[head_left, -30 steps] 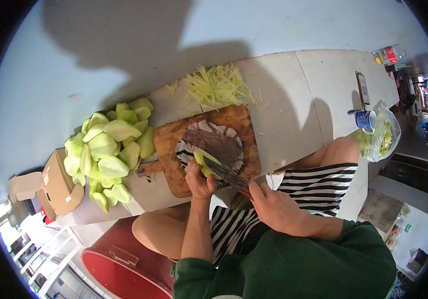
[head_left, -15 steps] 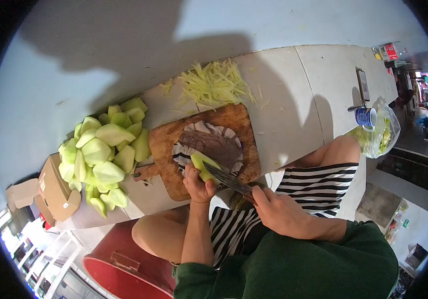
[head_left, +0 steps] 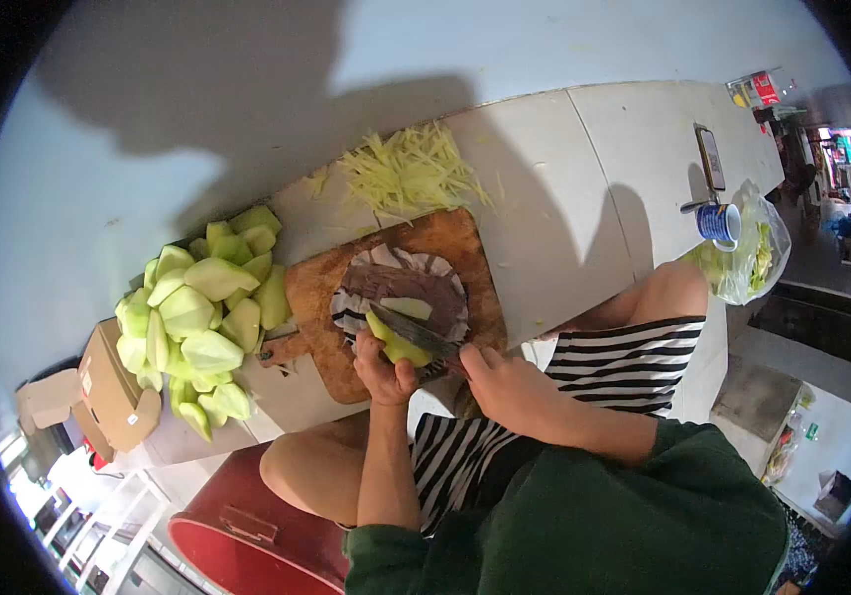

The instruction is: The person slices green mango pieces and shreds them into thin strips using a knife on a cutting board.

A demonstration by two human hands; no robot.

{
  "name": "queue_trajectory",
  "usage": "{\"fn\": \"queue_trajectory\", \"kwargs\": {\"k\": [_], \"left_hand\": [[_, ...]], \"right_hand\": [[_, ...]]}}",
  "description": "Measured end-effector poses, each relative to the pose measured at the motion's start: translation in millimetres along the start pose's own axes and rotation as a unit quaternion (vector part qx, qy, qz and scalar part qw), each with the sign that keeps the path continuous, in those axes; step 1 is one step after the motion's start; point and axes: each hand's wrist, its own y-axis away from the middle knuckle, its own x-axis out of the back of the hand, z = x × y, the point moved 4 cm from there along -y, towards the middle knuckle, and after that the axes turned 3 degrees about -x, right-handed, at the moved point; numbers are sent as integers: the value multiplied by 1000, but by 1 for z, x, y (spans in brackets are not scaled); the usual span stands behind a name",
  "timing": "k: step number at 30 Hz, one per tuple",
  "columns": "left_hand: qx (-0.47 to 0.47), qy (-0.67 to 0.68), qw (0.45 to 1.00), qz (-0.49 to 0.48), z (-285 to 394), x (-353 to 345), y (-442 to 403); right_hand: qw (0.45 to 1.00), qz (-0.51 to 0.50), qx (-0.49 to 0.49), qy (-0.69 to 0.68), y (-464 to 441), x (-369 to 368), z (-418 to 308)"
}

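Gripped a green piece [head_left: 402, 351] in the left hand [head_left: 384, 373] and a knife [head_left: 424, 337] in the right hand [head_left: 505, 392], with a pale slice [head_left: 408, 307] beyond both.

The right grip [head_left: 495, 379] has one knife [head_left: 416, 334], the left grip [head_left: 383, 373] one green piece [head_left: 399, 348]. Beyond lie one board [head_left: 310, 284], one slice [head_left: 407, 308] and one pile of shreds [head_left: 411, 171]; to the left, one cardboard box [head_left: 110, 375] and probably over twenty overlapping peeled pieces [head_left: 187, 312]; to the right, one mug [head_left: 714, 223], one phone [head_left: 711, 159], one bag [head_left: 749, 276].
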Motion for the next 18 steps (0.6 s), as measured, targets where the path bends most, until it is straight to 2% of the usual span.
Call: {"fn": "queue_trajectory", "kwargs": {"k": [2,3,5,6,10,12,16,18], "left_hand": [[-12,6,996,87,3,-3,0],[-12,9,996,85,1,-1,5],[63,81,995,-17,-12,0,13],[29,64,998,-5,-10,1,10],[24,53,997,49,-3,-5,4],[0,66,995,76,1,-4,3],[-30,72,994,71,-4,-3,3],[19,65,998,18,-6,-2,3]], "right_hand": [[1000,-18,15,10,17,16,-12],[1000,-17,13,10,24,22,-16],[998,-46,7,29,35,28,-22],[998,-52,17,37,37,26,-22],[998,-37,21,53,40,30,-27],[997,-71,1,42,40,32,-29],[997,-43,9,63,39,31,-26],[997,-58,3,53,38,32,-25]]}}
